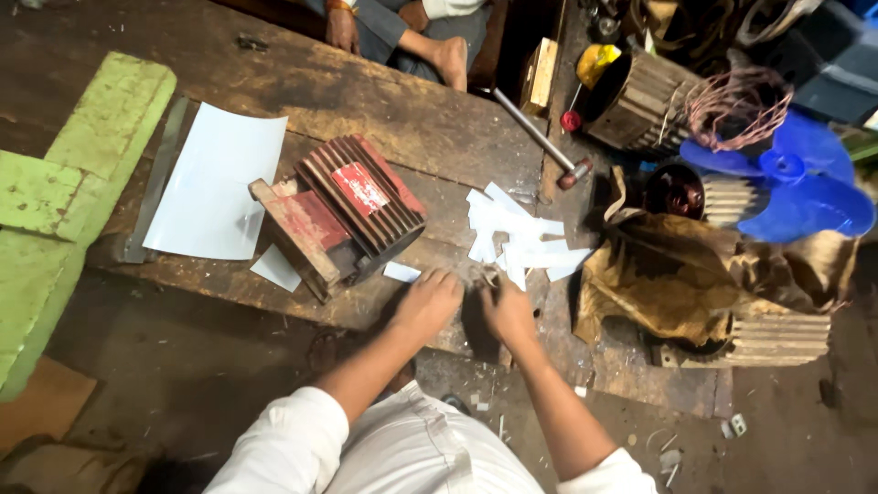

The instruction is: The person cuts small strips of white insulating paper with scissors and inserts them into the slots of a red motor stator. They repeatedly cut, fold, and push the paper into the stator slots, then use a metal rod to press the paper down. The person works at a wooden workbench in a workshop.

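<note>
Both hands are working close together at the near edge of the worn dark wooden tabletop (274, 64). The left hand (428, 302) is curling knuckles-up, fingers pressed together, and the right hand (508, 311) is sitting just beside it at 3 o'clock, fingers also closed. Between them something small and pale (482, 277) is being pinched; too blurred to tell what it is or which hand is really gripping it.

The pile of cut white paper strips (517, 238) is lying at 12 to 1 o'clock of the right hand, near it. One small white paper slip (401, 272) is lying at 11 o'clock of the left hand, just beside the knuckles. The red ribbed metal motor housing (343, 215) is lying tilted on its side at 10 o'clock of the left hand, near. A large white paper sheet (215, 178) is lying flat further out at 9 to 10 o'clock, well apart from the hands, with a grey metal strip (155, 178) along its far side and a green painted wooden block (64, 183) beyond that.

A metal-handled hammer (540, 137) is lying at 12 o'clock of the strips. At 3 o'clock of the right hand crumpled brown cloth (677, 274) is draping over a ribbed motor body (777, 338). A blue plastic fan blade (805, 178) is sitting at 2 o'clock, with tangled copper wire (736, 105) above it. Another person's bare foot (451, 59) is resting at the far tabletop edge.
</note>
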